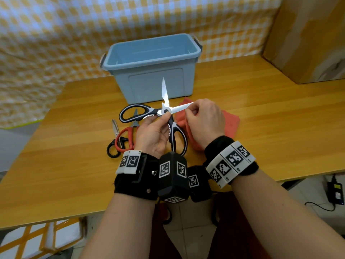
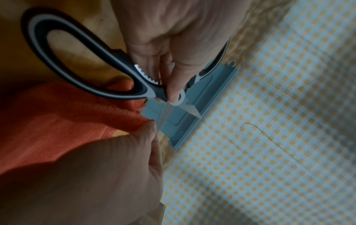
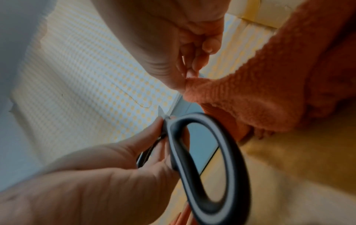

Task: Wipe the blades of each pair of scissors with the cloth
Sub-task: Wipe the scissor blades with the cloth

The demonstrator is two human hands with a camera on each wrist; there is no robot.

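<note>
Across the lower half of the head view we see a wooden table [image 1: 261, 128], and at upper centre on it stands a light blue plastic bin [image 1: 149, 58], in front of a yellow-and-white checked backdrop [image 1: 56, 34]. At the upper right edge of the frame sits a brown cardboard box [image 1: 308, 40]. An orange cloth [image 1: 230, 120] lies on the table right of centre, one fold of it lifted. At centre, we hold the black-and-grey kitchen scissors [image 1: 166, 111] above the table, blades spread wide: one blade points up toward the bin, the other points right. Our left hand [image 1: 153, 133] pinches the scissors at the pivot between thumb and fingers. Our right hand [image 1: 204, 120] has its fingers curled, pinching the cloth's fold around the right-pointing blade near its tip. Left of centre, on the table, lie red-handled scissors [image 1: 125, 139], crossing smaller black-handled scissors [image 1: 113, 144].
</note>
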